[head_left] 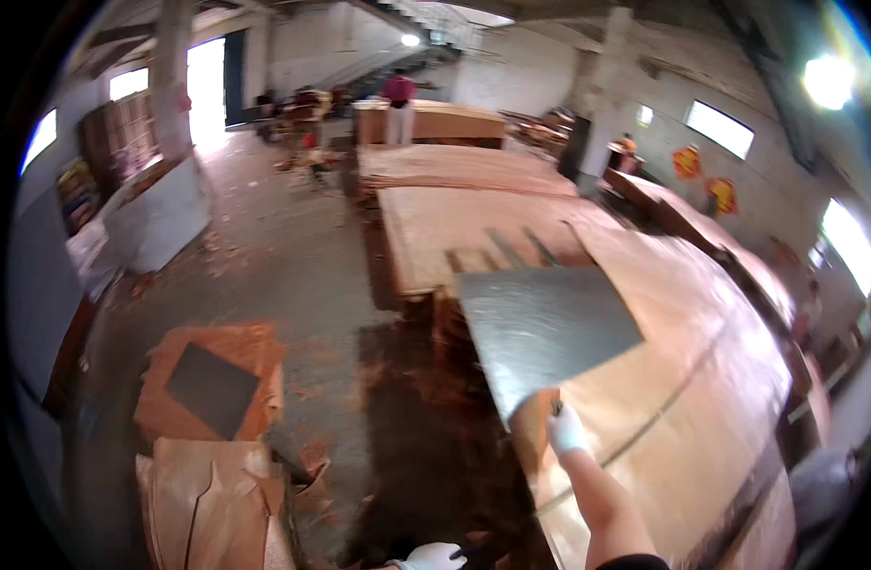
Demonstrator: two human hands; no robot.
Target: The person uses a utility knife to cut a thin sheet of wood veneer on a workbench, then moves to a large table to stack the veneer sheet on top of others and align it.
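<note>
Wearing a white glove, my right hand (566, 430) reaches over the near left edge of a large stack of thin tan sheets (697, 408), which look like wood veneer. Its fingers are closed around a small dark thing too small to name, beside a raised flap (530, 423) of the top sheet. Just beyond lies a smooth grey rectangular board (549, 318), flat on the stack. My left hand (433, 557), also gloved, is low at the lower edge of the view, apart from the stack. It looks closed, with something dark and blurred at its fingertips.
Further sheet stacks (473, 214) run away ahead, with a person (398, 104) standing at the far one. On the floor at left lie reddish sheets with a dark square board (213, 388) on top, and a tan pile (212, 499) nearer. Scraps litter the concrete floor (293, 228).
</note>
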